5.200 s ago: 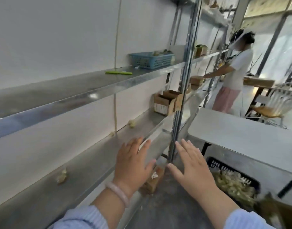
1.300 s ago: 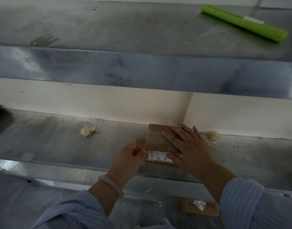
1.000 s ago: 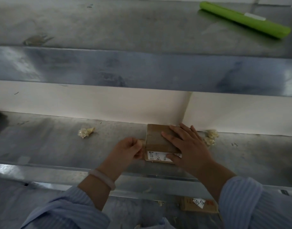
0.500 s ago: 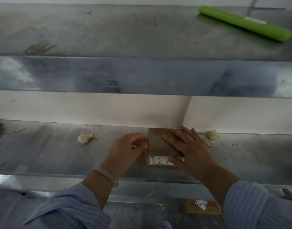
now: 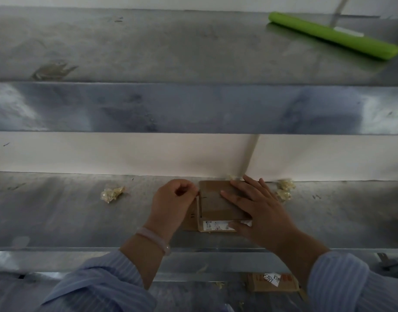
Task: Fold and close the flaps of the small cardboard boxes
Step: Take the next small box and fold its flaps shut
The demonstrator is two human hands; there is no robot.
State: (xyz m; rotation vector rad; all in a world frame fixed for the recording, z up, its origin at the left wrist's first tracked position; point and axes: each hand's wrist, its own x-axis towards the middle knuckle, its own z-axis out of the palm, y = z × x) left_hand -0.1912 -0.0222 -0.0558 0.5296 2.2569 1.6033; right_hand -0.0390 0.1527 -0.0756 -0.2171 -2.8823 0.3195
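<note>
A small brown cardboard box (image 5: 212, 202) with a white label on its front face sits on the middle metal shelf (image 5: 69, 212), close to the wall. My right hand (image 5: 259, 210) lies flat across the top of the box, fingers straight, thumb against the labelled front. My left hand (image 5: 172, 202) is at the box's left side, its fingers curled and pinching the left side flap near the top edge. A strip of the flap shows below that hand.
Crumpled yellowish wrappers lie on the shelf, one at the left (image 5: 111, 194) and two at the right (image 5: 284, 188). A green roll (image 5: 333, 35) rests on the upper shelf. Another labelled cardboard box (image 5: 272, 282) sits on a lower shelf.
My left hand has moved up along the box's left side and curled round the flap. The right hand has stayed flat on top. The camera has dipped slightly.
</note>
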